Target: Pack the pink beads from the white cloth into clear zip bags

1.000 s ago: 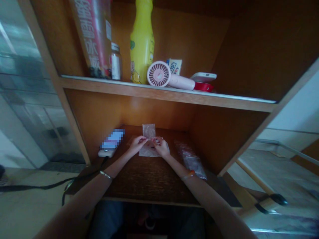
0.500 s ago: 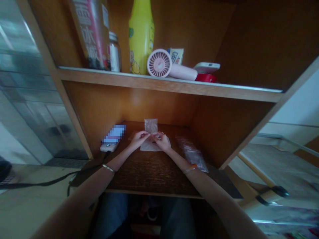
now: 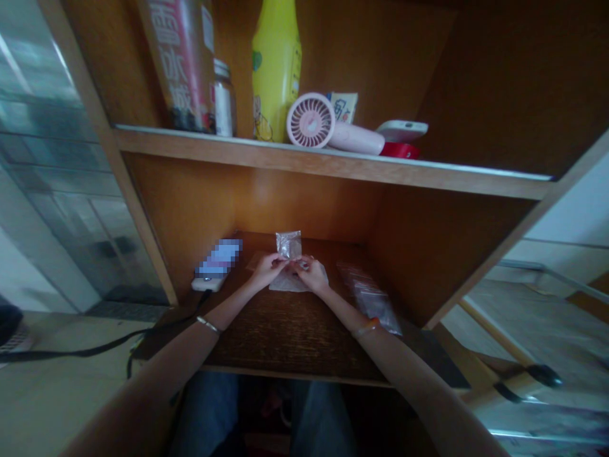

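Over the dark wooden desk (image 3: 266, 330), my left hand (image 3: 268, 269) and my right hand (image 3: 311, 273) meet with fingers pinched. Between them they hold the lower edge of a small clear plastic bag (image 3: 288, 244), which stands up beyond the fingertips. Both hands are closed on that edge; the exact grip is too small to make out. Beneath my hands lies a whitish, see-through plastic sheet or bag (image 3: 284, 283). To the right of my right hand, several clear zip bags (image 3: 373, 301) lie overlapped in a row.
A phone (image 3: 209, 282) with a black cable leans at the left wall. The shelf (image 3: 333, 166) above holds a yellow bottle (image 3: 276, 70), a pink handheld fan (image 3: 311, 120), a small jar (image 3: 223, 101), a tall printed cup (image 3: 183, 70) and a white device (image 3: 403, 130).
The view has shifted slightly, so the shelf items sit a little further right. The small bag has tilted and catches more light. Both hands keep their pinch on it.
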Available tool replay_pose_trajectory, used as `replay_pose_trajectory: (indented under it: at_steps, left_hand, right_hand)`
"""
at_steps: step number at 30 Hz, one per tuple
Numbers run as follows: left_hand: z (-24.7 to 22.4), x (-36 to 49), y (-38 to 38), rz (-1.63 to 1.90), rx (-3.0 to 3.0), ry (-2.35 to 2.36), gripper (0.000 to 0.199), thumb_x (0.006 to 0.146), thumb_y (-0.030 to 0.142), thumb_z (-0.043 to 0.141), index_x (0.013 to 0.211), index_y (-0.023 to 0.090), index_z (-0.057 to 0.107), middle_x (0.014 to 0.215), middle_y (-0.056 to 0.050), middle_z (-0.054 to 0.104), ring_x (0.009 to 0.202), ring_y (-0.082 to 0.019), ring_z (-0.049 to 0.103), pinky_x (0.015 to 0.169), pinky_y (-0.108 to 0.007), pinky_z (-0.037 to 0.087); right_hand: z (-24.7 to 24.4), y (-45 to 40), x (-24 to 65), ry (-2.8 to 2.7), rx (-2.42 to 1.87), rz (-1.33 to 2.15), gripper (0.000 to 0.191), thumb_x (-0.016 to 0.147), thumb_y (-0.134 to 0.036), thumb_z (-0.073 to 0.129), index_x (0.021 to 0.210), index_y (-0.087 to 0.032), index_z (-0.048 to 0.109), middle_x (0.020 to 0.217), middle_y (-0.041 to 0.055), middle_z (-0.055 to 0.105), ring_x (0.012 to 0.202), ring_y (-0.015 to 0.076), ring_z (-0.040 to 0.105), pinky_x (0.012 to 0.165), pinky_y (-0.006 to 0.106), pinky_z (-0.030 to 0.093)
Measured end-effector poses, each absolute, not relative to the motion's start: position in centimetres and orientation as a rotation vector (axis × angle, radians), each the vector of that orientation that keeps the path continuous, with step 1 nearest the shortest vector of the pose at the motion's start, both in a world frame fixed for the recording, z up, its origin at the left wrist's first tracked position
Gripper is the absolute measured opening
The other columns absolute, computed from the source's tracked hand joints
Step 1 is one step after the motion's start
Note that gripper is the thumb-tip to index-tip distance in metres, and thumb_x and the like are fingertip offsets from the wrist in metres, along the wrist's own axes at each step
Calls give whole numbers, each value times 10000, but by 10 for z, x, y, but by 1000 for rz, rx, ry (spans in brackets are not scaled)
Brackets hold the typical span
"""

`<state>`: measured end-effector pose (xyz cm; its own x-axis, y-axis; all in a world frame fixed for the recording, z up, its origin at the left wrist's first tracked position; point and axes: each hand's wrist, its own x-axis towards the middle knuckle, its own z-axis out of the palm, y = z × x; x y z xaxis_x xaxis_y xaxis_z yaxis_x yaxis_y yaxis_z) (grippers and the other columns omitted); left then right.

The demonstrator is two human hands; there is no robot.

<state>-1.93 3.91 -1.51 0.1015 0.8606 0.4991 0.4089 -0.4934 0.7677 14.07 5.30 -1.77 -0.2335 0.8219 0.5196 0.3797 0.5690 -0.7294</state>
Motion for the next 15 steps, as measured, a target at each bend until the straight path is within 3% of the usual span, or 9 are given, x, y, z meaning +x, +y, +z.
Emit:
replay_pose_trajectory:
  at_steps: [5,12,15]
  left_hand:
    - [-14,-20,39,1370,1946,1218,137,795,239,577,813,137,666,800,-51,695,749,-170,623,689,-273,457]
    - [-16,-27,45,1411,1906,1258,185,777,311,590,730,137,634,697,-39,663,677,-172,611,625,-264,445]
    - [-17,-29,46,1412,1906,1237,186,764,324,599,727,145,633,710,-36,668,689,-171,617,641,-265,452]
  right_hand:
    - [-24,57,139,-1762,-1052,559,150,792,-269,562,764,-187,684,760,35,696,667,161,629,681,297,506]
    - [-21,57,141,-1704,-1079,539,122,778,-259,588,772,-188,687,810,43,704,783,178,644,798,327,493]
    - [-19,55,142,-1709,-1068,569,123,776,-278,598,779,-191,685,804,35,704,754,172,653,735,299,517]
